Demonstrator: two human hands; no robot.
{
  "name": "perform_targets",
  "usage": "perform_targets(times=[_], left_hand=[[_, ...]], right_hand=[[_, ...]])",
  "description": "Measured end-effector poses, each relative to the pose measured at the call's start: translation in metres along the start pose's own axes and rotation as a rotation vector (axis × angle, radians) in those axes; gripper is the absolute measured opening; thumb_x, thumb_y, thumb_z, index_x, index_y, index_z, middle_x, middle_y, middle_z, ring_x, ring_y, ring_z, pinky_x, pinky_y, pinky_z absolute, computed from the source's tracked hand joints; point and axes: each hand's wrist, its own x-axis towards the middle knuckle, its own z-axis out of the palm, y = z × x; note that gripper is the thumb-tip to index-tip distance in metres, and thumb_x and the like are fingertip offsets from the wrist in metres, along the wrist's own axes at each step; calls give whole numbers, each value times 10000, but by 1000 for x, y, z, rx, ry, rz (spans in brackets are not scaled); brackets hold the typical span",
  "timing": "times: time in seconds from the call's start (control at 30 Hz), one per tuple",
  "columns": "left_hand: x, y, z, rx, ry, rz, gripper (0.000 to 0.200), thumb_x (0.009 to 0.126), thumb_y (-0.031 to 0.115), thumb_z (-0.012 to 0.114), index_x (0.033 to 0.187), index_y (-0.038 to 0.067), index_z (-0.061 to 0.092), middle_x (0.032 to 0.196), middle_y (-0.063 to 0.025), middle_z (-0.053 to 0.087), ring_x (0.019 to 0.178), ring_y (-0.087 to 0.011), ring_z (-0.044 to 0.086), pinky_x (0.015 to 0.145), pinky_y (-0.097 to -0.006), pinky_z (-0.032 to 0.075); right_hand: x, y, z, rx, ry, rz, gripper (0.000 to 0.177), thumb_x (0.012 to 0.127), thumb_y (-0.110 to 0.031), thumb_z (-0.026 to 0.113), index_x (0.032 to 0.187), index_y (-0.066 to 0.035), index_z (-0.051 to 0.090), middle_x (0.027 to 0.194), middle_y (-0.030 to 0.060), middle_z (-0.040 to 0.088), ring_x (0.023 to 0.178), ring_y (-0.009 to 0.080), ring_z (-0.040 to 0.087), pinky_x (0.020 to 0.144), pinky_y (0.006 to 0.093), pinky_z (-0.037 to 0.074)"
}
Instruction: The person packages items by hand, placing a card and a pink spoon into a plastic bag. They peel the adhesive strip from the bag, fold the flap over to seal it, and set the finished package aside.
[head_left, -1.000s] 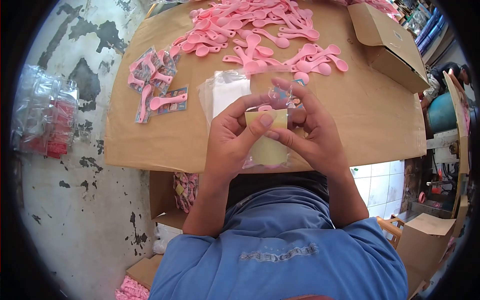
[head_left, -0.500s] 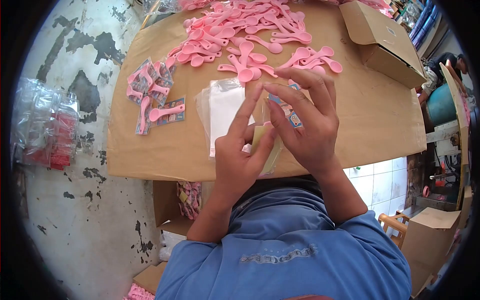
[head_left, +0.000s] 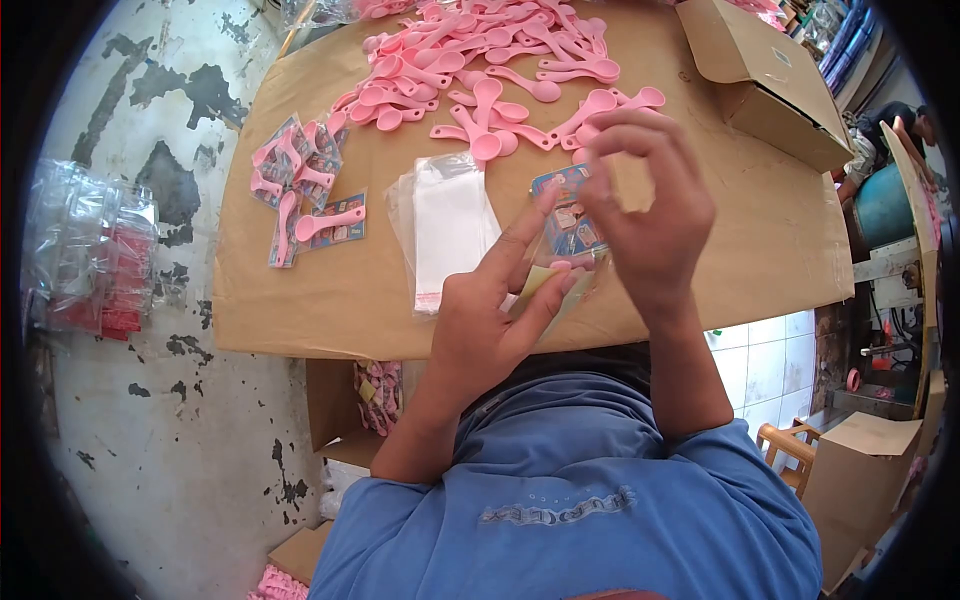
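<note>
I am looking down on the table (head_left: 760, 250), which is wearing a sheet of brown cardboard, probably to give the small parts a smooth bed to slide on. A cardboard box (head_left: 760, 80) is sitting open at the far right corner, and a loose heap of pink spoons (head_left: 470, 60) is spreading across the far edge, within reach of either arm. A stack of clear sleeves (head_left: 450, 225) is lying flat just beside the left hand (head_left: 490, 320), and a few packed spoons (head_left: 300, 180) on printed cards are resting apart at the left, seemingly kept clear of the loose ones. The left hand is closing its grip on the lower end of a packet (head_left: 568, 225), thumb beneath and forefinger stretched along it, holding it tilted just above the near edge of the table so the printed card is facing up. The right hand (head_left: 650, 200) is hanging over the packet's top with thumb and forefinger meeting; I cannot tell whether they are pinching the film. A yellow slip (head_left: 535, 285) is showing at the packet's bottom.
</note>
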Motion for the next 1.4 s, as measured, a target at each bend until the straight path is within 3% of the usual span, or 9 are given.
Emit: perform_targets(times=[0.03, 0.13, 0.23, 0.33, 0.5, 0.73, 0.9, 1.1, 1.4], left_hand=[[-2, -1, -2, -39, -11, -39, 663, 990, 57, 670, 1578, -21, 375, 908, -146, 772, 888, -78, 706, 716, -193, 491], [0, -6, 0, -325, 46, -59, 651, 1009, 99, 670, 1571, -21, 364, 1029, -232, 769, 980, -149, 734, 769, -238, 549], [4, -7, 1, -538, 115, -72, 618, 1018, 122, 666, 1546, -28, 382, 1107, -280, 744, 1026, -213, 744, 826, -292, 589], [7, -8, 1, -639, 131, -84, 540, 1020, 130, 663, 1479, -45, 438, 1181, -307, 714, 1070, -268, 742, 869, -333, 605], [8, -4, 0, -685, 138, -86, 520, 1015, 126, 669, 1455, -37, 446, 1199, -307, 707, 1105, -288, 731, 921, -354, 592], [6, -1, -3, -704, 162, -5, 596, 1008, 67, 673, 1521, 5, 376, 1258, -266, 699, 1172, -230, 690, 984, -338, 560], [6, -4, 1, -599, 204, -2, 488, 1012, 83, 677, 1440, -41, 477, 1251, -223, 707, 1151, -198, 684, 942, -318, 581], [0, -7, -6, -594, 214, -31, 264, 1014, 94, 683, 1227, -60, 657, 1124, -157, 749, 997, -146, 713, 853, -279, 590], [0, -15, 1, -592, 239, 120, 211, 1008, 44, 671, 1199, -45, 667, 1041, -140, 764, 951, -129, 717, 830, -253, 571]], right_hand=[[4, 10, -4, 44, 46, 20, 165, 838, 27, 713, 994, -16, 678, 1088, 133, 721, 1003, 284, 690, 890, 380, 544], [12, 15, -16, 668, 329, 392, 109, 918, 22, 654, 1027, 14, 644, 1106, 162, 721, 982, 245, 699, 880, 344, 553], [20, 12, -37, 832, 422, 438, 74, 972, 30, 559, 1026, 34, 609, 1070, 165, 706, 931, 205, 692, 843, 285, 547], [-1, 23, -52, 985, 128, 441, 87, 970, 44, 511, 986, 33, 596, 1026, 141, 687, 896, 177, 674, 793, 247, 527], [-18, -6, -42, 785, -337, 641, 182, 1000, -24, 569, 1158, 37, 636, 980, 56, 667, 837, 80, 624, 736, 233, 491], [-26, -4, -26, 687, -493, 591, 215, 989, -144, 717, 1142, 2, 676, 940, -10, 659, 802, 34, 588, 693, 209, 465], [-29, -5, -18, 692, -480, 599, 140, 987, -95, 716, 1082, 4, 687, 921, -16, 652, 794, 19, 580, 667, 202, 457], [-30, -8, -21, 783, -421, 659, 118, 999, -59, 687, 1097, 6, 683, 986, 4, 669, 857, 36, 611, 720, 208, 483], [-28, -11, -35, 871, -394, 613, 127, 1015, -34, 650, 1115, -1, 722, 1044, 33, 678, 936, 77, 614, 784, 234, 491]])
